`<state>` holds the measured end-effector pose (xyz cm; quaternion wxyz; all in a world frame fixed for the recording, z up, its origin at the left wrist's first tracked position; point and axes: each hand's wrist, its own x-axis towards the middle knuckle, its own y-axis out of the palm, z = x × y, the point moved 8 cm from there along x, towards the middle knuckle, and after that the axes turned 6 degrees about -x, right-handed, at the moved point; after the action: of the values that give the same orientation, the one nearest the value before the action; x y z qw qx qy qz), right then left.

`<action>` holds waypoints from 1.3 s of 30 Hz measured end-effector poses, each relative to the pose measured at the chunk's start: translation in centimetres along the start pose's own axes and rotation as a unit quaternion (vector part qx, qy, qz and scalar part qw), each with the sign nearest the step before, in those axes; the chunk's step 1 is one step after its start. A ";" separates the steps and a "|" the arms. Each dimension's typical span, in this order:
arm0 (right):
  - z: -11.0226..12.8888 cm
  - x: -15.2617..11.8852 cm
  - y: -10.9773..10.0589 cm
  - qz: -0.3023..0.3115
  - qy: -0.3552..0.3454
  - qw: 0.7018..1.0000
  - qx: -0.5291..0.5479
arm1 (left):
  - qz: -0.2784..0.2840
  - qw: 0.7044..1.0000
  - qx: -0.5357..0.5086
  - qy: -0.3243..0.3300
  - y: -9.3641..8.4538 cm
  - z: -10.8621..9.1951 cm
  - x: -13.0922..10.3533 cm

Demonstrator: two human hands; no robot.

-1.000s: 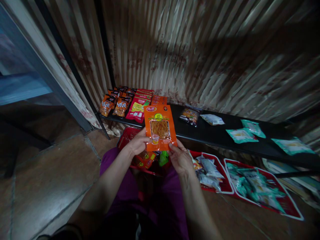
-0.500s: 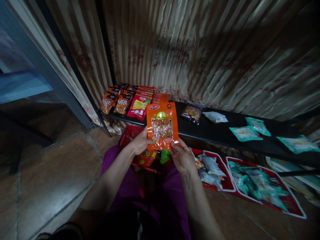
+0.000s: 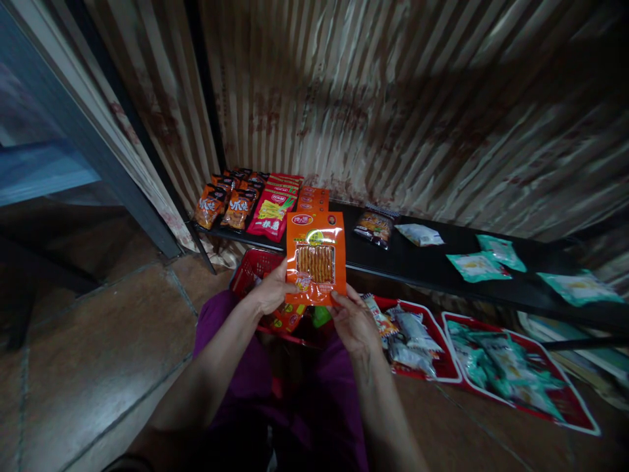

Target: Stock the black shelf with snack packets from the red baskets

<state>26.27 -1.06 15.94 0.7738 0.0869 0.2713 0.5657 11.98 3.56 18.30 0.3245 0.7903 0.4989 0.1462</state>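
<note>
The person's left hand pinches the lower left corner of a flat, glossy orange plastic packet with a clear window showing brown strips, thumb on the front; the right hand pinches the lower right corner in the same way; the packet is held face-on in front of a long black shelf, above a red perforated plastic basket that stands by the purple-trousered knees; compared with half a second ago, the packet sits slightly lower against the shelf, and it covers more of the bright green item in the basket; against a second ago, it also stands squarer, its earlier lean gone, while both hands keep the same corners; smaller orange-and-yellow packets lie in that basket too; on the shelf, behind the held packet, is a row of matching orange packets, and to their left are red packs with a yellow picture and orange-and-black bags; to the right lie a dark glossy bag, a white packet and teal-and-white packets, all unmoved; below these, two white-rimmed red baskets hold more packets, the nearer mostly whitish ones, the farther teal ones.
</note>
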 end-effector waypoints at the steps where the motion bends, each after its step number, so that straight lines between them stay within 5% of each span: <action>1: -0.1 0.0 0.0 -0.001 0.000 1.000 -0.005 | -0.002 1.000 -0.001 -0.001 -0.1 0.1 0.0; 32: 0.1 -0.1 0.1 -0.042 -0.034 0.999 -0.002 | -0.035 0.996 0.038 0.074 0.5 -0.6 -0.3; 39: 1.4 -0.9 -0.1 -0.101 -0.130 0.984 -0.067 | -0.074 0.983 0.102 0.136 0.2 -1.1 -0.2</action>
<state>26.88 -1.64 17.36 0.8598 0.0797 0.1376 0.4852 11.47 3.69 19.26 0.1814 0.7530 0.6074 0.1766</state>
